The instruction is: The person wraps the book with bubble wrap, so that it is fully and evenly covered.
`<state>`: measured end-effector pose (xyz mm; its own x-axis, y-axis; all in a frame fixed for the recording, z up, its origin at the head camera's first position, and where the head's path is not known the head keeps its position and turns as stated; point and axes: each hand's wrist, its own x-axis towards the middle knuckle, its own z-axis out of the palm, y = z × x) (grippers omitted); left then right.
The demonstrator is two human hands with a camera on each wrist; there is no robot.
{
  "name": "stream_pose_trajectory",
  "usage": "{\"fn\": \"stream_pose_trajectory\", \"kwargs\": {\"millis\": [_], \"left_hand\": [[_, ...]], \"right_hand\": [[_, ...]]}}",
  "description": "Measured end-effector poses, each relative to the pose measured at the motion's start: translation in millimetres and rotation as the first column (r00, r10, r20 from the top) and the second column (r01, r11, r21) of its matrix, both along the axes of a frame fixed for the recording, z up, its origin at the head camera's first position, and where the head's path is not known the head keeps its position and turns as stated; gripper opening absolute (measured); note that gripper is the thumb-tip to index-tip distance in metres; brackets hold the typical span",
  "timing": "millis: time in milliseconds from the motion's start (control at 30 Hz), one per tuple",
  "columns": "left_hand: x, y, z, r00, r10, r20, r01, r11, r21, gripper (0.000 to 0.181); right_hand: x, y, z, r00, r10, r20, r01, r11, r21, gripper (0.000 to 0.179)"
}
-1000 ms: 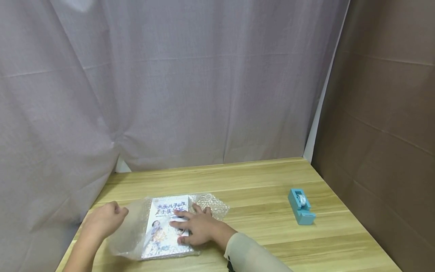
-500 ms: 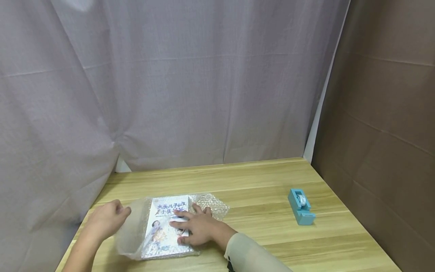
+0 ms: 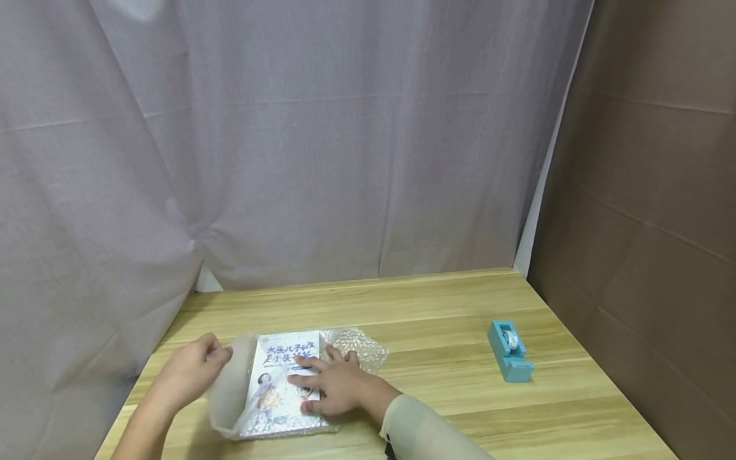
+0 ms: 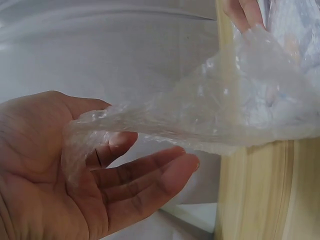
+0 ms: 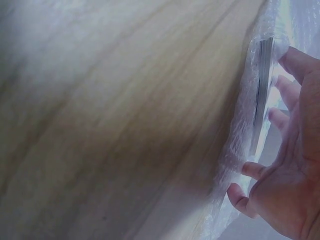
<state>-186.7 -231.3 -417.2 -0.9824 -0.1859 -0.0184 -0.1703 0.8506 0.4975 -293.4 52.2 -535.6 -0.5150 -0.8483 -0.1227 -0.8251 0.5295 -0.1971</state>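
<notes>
A white book (image 3: 278, 364) with blue lettering and a cartoon picture lies on the table within bubble wrap (image 3: 359, 345). My right hand (image 3: 336, 383) rests on the book's right side with its fingers spread. In the right wrist view the book's page edge (image 5: 263, 80) shows beside the fingers. To the left, my left hand (image 3: 190, 370) pinches the raised left flap of the bubble wrap. The left wrist view shows that flap (image 4: 200, 110) running from between the thumb and forefinger towards the book, while the other fingers extend loosely below.
A blue tape dispenser (image 3: 510, 351) with a roll of clear tape stands on the right of the wooden table (image 3: 425, 332). A grey curtain (image 3: 299, 140) hangs behind the table, and a brown one (image 3: 644, 191) on the right.
My left hand has moved right and slightly up, drawing the bubble wrap flap towards the book. The right hand and the book have stayed in place.
</notes>
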Motion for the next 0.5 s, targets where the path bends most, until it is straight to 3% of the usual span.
{"fn": "stream_pose_trajectory", "kwargs": {"millis": [500], "left_hand": [[1.8,19.1,3.3,0.999,-0.031,0.016,0.027,0.984,0.174,0.023]], "right_hand": [[0.0,0.4,-0.3,1.0,-0.001,-0.006,0.001,1.0,-0.004,0.064]]}}
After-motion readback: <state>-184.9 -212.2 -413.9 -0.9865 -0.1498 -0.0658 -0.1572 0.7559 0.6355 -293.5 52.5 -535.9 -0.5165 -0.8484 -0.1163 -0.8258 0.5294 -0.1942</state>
